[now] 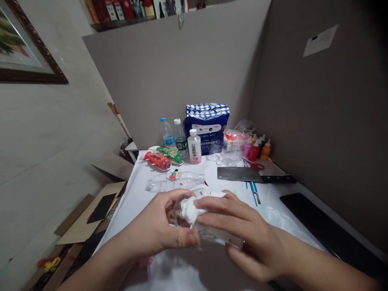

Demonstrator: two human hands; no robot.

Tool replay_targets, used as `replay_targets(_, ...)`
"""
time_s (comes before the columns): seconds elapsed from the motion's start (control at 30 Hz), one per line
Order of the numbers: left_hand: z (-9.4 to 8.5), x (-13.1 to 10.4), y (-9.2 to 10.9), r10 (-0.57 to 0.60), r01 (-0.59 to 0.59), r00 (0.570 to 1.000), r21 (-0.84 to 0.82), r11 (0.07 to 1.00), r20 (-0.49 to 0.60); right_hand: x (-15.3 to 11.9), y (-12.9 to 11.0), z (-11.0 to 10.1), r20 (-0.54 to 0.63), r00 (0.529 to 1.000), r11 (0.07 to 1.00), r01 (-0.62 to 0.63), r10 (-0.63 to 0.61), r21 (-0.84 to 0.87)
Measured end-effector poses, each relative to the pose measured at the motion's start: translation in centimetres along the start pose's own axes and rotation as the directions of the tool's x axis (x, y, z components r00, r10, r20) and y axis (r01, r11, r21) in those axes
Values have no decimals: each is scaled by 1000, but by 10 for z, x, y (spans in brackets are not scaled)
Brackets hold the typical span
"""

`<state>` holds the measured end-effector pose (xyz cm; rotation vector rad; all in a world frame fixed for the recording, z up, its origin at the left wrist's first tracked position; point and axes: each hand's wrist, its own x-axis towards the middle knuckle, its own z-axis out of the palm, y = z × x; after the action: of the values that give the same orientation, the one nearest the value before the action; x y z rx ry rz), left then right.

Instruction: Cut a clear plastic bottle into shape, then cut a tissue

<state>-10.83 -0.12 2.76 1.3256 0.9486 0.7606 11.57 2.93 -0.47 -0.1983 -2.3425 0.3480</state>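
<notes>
The cleaver (239,173) has a dull grey metal blade and a smooth black handle. 2 bottles (168,135) (181,139) are clear, shiny plastic; the blue bag (207,128) looks glossy, the back panel (182,72) matt.

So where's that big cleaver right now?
In the head view, the cleaver lies on the white-covered table, right of centre, just in front of the red scissors.

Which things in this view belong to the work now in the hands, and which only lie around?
Seemingly in the work:
- clear plastic piece, held by left hand and right hand
- white crumpled material, under the right fingers

Seemingly just lying about:
- cleaver
- brushes
- red fish, green fish
- squeeze bottles
- blue bag
</notes>
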Motion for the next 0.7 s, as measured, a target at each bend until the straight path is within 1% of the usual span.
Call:
replay_targets(0.07,2,-1,1,-7,7,1000,20,1000,17,2,2,3,114,992,987,63,-46,-147)
replay_targets(0.1,3,-1,0,-7,6,1000,28,1000,12,2,3,7,152,987,973,89,-57,-211)
replay_targets(0.13,5,-1,-1,2,-2,1000,38,999,0,2,4,11,175,983,957,106,-59,-269)
replay_targets(0.2,7,1,-5,19,-16,999,77,997,-37,0,7,19,177,983,918,110,-44,-380)
replay_targets(0.3,10,6,-10,18,2,991,157,988,-129,-3,10,28,121,992,855,81,-21,-513)
replay_targets(0.37,12,9,-11,42,-11,986,182,983,-164,-4,10,30,91,996,823,59,-9,-564)
replay_targets(0.43,13,12,-10,88,-56,983,197,979,-162,-4,8,29,80,997,812,50,-4,-581)
replay_targets(0.53,14,13,-9,135,-106,981,199,974,-138,-1,2,24,62,998,828,63,-34,-558)
replay_targets(0.63,12,12,-10,139,-119,983,167,979,-119,2,-2,20,-34,995,841,62,-95,-538)
replay_targets(0.7,9,11,-12,109,-90,984,130,987,-143,3,-2,20,-116,985,855,53,-131,-517)
